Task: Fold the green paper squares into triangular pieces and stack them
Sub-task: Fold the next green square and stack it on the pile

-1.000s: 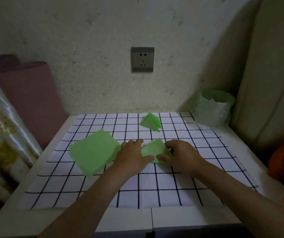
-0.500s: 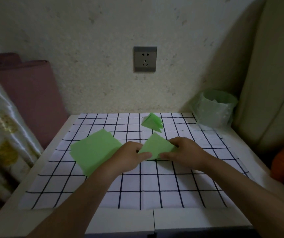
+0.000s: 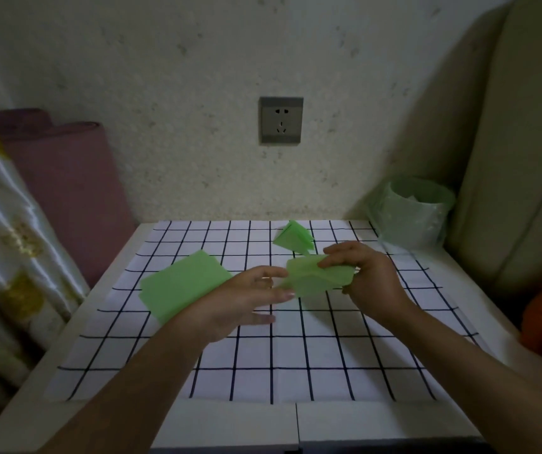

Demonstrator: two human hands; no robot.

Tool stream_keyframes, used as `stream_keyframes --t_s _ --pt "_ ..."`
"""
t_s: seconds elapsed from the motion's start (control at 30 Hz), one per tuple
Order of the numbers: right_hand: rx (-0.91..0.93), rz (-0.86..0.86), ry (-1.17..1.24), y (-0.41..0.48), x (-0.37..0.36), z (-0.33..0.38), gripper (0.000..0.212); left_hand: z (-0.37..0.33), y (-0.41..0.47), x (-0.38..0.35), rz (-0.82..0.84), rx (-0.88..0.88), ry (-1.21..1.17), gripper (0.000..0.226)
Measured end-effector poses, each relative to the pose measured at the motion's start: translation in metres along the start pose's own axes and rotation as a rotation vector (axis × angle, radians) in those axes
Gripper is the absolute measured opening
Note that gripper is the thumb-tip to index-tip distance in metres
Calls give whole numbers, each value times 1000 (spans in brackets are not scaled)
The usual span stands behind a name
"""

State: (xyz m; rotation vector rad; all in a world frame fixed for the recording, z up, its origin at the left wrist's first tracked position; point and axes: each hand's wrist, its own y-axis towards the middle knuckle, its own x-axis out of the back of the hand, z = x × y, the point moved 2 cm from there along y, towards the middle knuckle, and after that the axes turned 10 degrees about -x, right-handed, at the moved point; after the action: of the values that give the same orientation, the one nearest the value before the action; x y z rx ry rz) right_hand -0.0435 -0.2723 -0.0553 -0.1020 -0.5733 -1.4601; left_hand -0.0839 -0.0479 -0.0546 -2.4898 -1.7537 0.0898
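1. My left hand has eased off: fingers straight and spread, just beside the piece.
2. My right hand now pinches the piece, lifted off the cloth where both hands pressed it.
3. The creasing looks finished. The triangles beyond are its stack, and the squares wait on the left.

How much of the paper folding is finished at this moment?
Done: folded green paper triangles lie at the back of the checked cloth. In hand: the right hand pinches a partly folded green paper piece; the open left hand is beside it. Left: flat green paper squares wait unfolded.
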Motion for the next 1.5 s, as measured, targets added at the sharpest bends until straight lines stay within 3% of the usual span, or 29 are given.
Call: stream_keyframes --t_s 0.07,0.2,0.33,0.43,0.47,0.5,0.6,0.73,0.93,1.07,1.2,1.27,1.43,1.5 --pt "92 -17 84 -1 0 0 44 0 -2 3 23 28 -106 62" --pt "138 -6 104 -2 1 -4 35 0 1 8 87 5 -84 47" --pt "155 58 -211 -3 9 -4 45 4 9 7 -125 -114 -39 29" --pt "-34 341 -673 -3 17 -7 65 6 12 7 -267 -157 2 28" --pt "-79 403 -705 -4 19 -5 75 5 12 7 -291 -170 6 29" --pt "-100 430 -648 -5 21 -3 79 5 12 7 -299 -184 15 30" --pt "-223 362 -209 -9 20 12 54 4 11 4 -230 -223 22 39" --pt "-398 387 108 -7 13 16 40 5 12 -2 -170 -266 -27 49" --pt "-377 220 -32 -5 7 17 11 -1 10 5 -33 -234 82 58" --pt "-320 222 -133 -6 1 18 12 -5 5 7 -90 -135 245 41" --pt "-298 162 -186 -5 1 18 30 1 3 3 -93 -59 274 20" --pt "-322 161 -164 -4 2 18 37 4 4 5 -117 -57 243 20" --pt "-386 247 -39 -7 3 21 13 4 3 8 -65 -57 167 31" --pt "-366 236 -68 -7 2 21 15 0 1 4 -3 -85 210 34"
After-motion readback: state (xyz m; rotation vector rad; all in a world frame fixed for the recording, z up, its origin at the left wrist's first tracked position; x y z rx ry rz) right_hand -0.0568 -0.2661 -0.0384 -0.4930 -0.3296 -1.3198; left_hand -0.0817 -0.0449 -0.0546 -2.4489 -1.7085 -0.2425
